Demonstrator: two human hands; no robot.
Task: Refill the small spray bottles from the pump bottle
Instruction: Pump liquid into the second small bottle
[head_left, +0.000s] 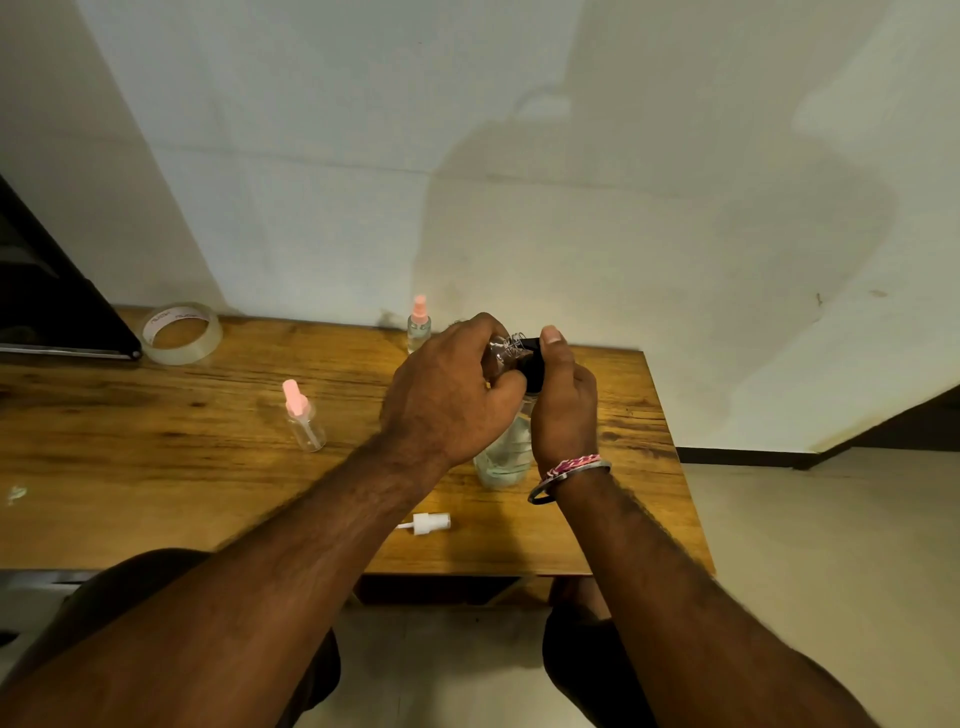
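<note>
The left hand (447, 395) grips a small clear bottle (501, 353) over the pump bottle (506, 457), whose black pump head (532, 364) the right hand (563, 410) holds. Two pink-capped spray bottles (304, 415) (418, 325), a white sprayer (428, 521) and a tape roll (182, 332) (far left) lie around on the table (156, 457).

The table (156, 415) is honey-brown wood with dark streaky grain. Two clear small bottles, at ten o'clock (306, 421) and twelve o'clock (418, 325) of the hands, wear pale pink spray tops. The pump head (532, 361) is black, over a clear bottle (504, 457). A loose white spray top (428, 522) lies at six o'clock. The wristband (571, 462) is pink-and-white woven beside a silver bangle (561, 483).
</note>
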